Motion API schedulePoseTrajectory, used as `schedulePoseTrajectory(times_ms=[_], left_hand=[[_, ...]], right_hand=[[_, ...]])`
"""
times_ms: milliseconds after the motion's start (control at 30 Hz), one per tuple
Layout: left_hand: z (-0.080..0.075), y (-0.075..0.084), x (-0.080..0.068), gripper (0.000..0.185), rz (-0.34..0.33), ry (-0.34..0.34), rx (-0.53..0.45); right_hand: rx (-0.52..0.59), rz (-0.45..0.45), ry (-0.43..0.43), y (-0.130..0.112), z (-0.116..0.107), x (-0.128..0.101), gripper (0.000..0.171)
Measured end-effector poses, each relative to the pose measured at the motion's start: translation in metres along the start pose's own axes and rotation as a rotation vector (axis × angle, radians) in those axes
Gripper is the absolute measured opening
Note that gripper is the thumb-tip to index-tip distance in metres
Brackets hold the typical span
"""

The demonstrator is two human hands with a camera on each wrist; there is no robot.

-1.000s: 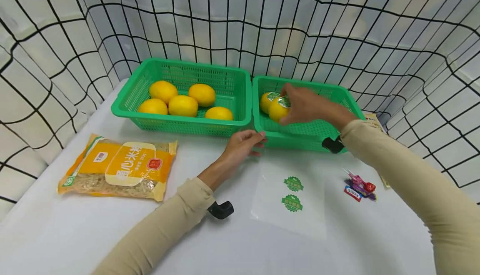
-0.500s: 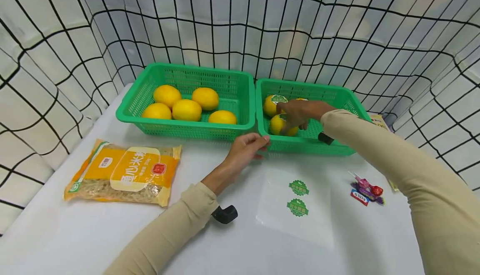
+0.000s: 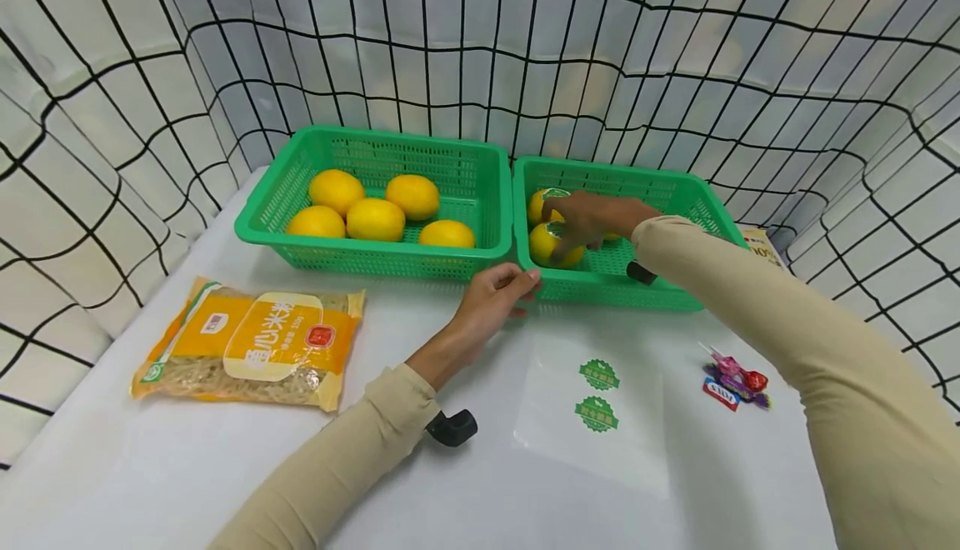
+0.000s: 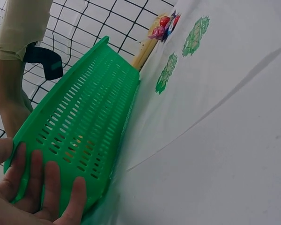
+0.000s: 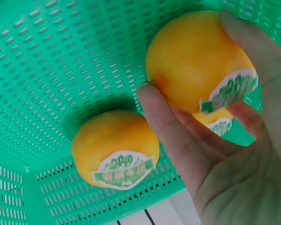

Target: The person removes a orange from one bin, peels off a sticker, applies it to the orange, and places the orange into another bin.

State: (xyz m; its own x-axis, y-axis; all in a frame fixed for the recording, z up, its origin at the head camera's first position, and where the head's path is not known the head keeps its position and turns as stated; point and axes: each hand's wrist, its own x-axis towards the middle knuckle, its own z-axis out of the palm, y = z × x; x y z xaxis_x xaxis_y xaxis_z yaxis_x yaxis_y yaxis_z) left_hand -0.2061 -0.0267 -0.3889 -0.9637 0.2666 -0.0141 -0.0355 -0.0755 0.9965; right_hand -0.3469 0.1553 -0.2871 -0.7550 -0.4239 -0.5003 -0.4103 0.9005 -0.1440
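In the head view, my right hand (image 3: 592, 218) reaches into the right-hand green basket (image 3: 652, 287). Its thumb and fingers grip a yellow lemon (image 5: 196, 56) with a green-and-white sticker, near the basket's left end. Another stickered lemon (image 5: 114, 150) lies beside it in the right wrist view, and a third lemon (image 5: 213, 117) peeks out from behind the held one. My left hand (image 3: 491, 300) is at that basket's near left corner. Seen from the left wrist, its fingers (image 4: 51, 187) rest against the outer wall, with the thumb at the rim.
The left-hand green basket (image 3: 390, 257) holds several plain lemons (image 3: 375, 219). An orange bag of rice noodles (image 3: 255, 346) lies at left. Two green stickers (image 3: 597, 413) are on a clear sheet (image 3: 555, 450); wrapped lollipops (image 3: 735, 382) lie at right. Black netting (image 3: 420, 50) stands behind.
My right hand has brought the held lemon lower and toward the near left end of the basket, exposing part of a third lemon. The left hand has stayed at the corner.
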Motion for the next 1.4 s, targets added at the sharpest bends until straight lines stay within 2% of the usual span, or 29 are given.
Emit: schedulePoseTrajectory(times_ms=[100, 233, 367, 500, 600, 700, 867, 1033, 1133, 1200, 1400], left_hand=[[-0.002, 0.005, -0.002, 0.036, -0.031, -0.028, 0.054], [-0.010, 0.014, -0.011, 0.037, -0.052, -0.083, 0.223], [-0.019, 0.023, -0.027, 0.035, 0.017, -0.128, 0.424], [-0.030, 0.032, -0.042, 0.027, 0.105, -0.116, 0.554], [-0.043, 0.038, -0.049, 0.024, 0.166, -0.082, 0.564], [-0.059, 0.045, -0.051, 0.025, 0.223, -0.047, 0.536], [-0.090, 0.058, -0.044, 0.030, 0.298, -0.005, 0.499], [-0.120, 0.074, -0.028, 0.033, 0.357, 0.051, 0.523], [-0.137, 0.085, -0.017, 0.038, 0.319, 0.065, 0.554], [-0.146, 0.091, -0.008, 0.044, 0.268, 0.054, 0.581], [-0.169, 0.110, 0.025, 0.059, 0.084, -0.052, 0.768]], right_hand=[[0.023, -0.005, 0.026, 0.003, -0.003, -0.006, 0.082], [-0.018, -0.033, 0.086, 0.005, -0.008, -0.019, 0.083], [-0.044, -0.076, 0.166, 0.008, -0.011, -0.038, 0.075], [0.044, -0.126, 0.310, 0.011, -0.007, -0.065, 0.059], [0.129, -0.169, 0.449, 0.008, 0.010, -0.084, 0.052], [0.224, -0.201, 0.573, 0.001, 0.039, -0.092, 0.050], [0.329, -0.271, 0.768, -0.016, 0.085, -0.086, 0.047], [0.352, -0.241, 0.871, -0.039, 0.110, -0.073, 0.048], [0.322, -0.223, 0.894, -0.052, 0.113, -0.060, 0.048], [0.291, -0.216, 0.916, -0.058, 0.113, -0.051, 0.048], [0.226, -0.143, 0.949, -0.071, 0.110, -0.036, 0.044]])
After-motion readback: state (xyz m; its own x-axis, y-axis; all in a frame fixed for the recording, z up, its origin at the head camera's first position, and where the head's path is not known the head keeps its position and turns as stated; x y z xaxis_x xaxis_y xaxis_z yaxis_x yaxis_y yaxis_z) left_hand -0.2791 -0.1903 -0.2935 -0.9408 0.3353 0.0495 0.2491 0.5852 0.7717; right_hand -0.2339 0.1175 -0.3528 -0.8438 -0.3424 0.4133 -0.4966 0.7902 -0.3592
